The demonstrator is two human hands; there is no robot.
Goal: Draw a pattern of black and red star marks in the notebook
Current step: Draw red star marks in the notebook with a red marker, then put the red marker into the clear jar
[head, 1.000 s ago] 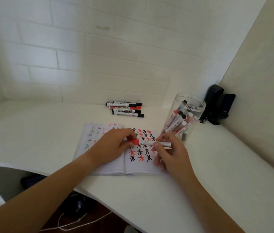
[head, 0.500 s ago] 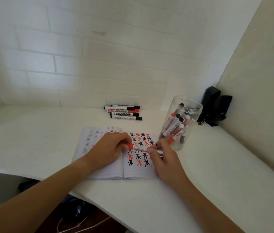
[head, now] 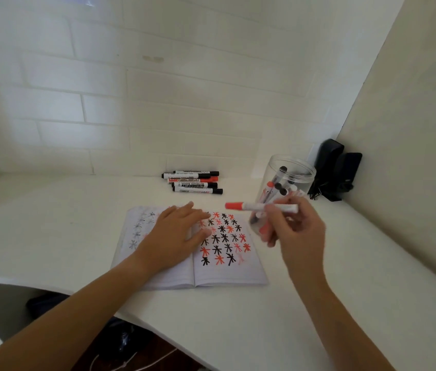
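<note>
An open notebook [head: 227, 274] lies on the white desk [head: 305, 303]. Its right page carries rows of black and red star marks; fainter marks show on the left page. My left hand [head: 176, 234] rests flat on the left page and the spine, fingers straight. My right hand [head: 295, 231] is lifted above the notebook's right edge and holds a capped red marker [head: 261, 207] level, red cap pointing left, in front of the jar.
A clear plastic jar [head: 291, 174] with several markers stands right of the notebook. Several black and red markers [head: 192, 182] lie against the tiled back wall. A black device [head: 336, 170] sits in the right corner. The desk's front edge curves at lower left.
Both hands held the red marker over the page, the left one at the cap. Now the left hand has let go and lies flat, and the right hand has lifted the capped marker up and right.
</note>
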